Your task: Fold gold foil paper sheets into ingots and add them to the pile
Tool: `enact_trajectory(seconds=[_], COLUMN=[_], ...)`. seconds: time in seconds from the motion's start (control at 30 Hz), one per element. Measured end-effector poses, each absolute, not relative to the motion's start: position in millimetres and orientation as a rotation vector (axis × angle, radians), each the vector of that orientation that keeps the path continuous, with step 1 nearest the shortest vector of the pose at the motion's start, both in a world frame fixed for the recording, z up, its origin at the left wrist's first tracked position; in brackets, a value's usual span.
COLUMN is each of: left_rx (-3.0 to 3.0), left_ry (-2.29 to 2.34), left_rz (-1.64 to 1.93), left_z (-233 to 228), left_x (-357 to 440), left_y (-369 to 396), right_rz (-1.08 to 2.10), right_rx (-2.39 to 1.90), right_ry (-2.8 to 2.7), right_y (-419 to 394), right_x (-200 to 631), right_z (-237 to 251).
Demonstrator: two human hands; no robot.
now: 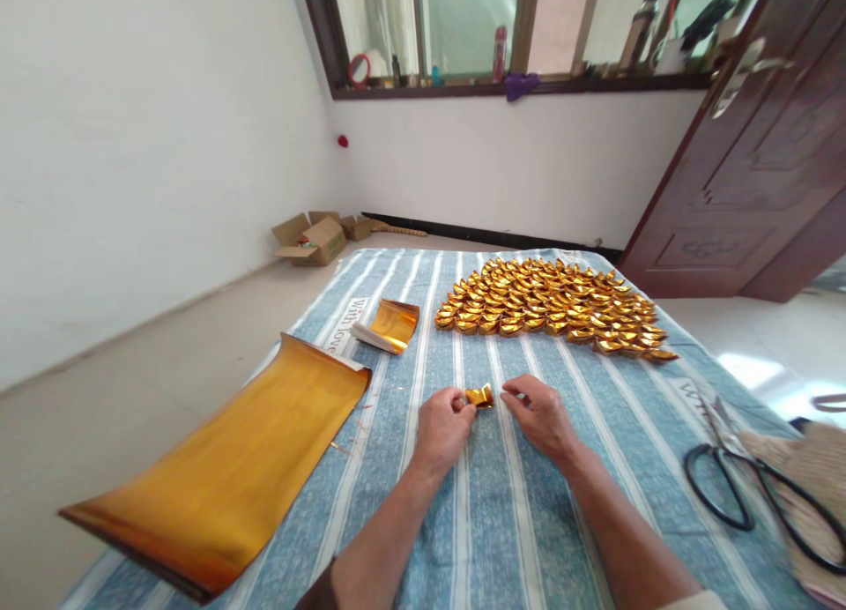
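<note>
The left hand (442, 427) pinched one folded gold foil piece (479, 396); just to its right was the right hand (538, 416), fingertips nearly together. Dozens of foil ingots (538, 300), two lots of foil sheets (228, 460) and one pair of scissors (733, 448) lay on blue striped cloth (489, 522). An open cardboard box (315, 256) beside the white wall (145, 152) held something red (305, 241).

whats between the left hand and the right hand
A small folded gold foil piece, held in the left hand. A narrow gap, with striped cloth visible, separates it from the right hand, as the head view shows.
</note>
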State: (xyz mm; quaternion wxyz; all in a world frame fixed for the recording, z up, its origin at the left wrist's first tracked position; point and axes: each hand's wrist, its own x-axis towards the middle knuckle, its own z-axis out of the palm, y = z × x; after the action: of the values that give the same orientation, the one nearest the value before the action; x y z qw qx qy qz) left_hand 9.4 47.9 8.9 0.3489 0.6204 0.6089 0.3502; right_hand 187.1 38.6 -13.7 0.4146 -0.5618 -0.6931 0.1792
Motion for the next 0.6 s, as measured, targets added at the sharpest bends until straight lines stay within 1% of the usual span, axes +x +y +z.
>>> enact_trajectory(seconds=[0.3,0.6], left_rx=[1.62,1.677], left_ry=[1.52,1.328], left_rz=[1.009,0.999], left_z=[10.6,12.1], left_x=[13.1,13.3], left_y=[53.5,46.5], right_rz=[0.417,0.513], right_rx=[-1.43,-1.407], right_ry=[-1.734,-1.706], right_y=[41.2,38.9], right_x=[176.0,177.2], right_z=[-15.4,-7.8])
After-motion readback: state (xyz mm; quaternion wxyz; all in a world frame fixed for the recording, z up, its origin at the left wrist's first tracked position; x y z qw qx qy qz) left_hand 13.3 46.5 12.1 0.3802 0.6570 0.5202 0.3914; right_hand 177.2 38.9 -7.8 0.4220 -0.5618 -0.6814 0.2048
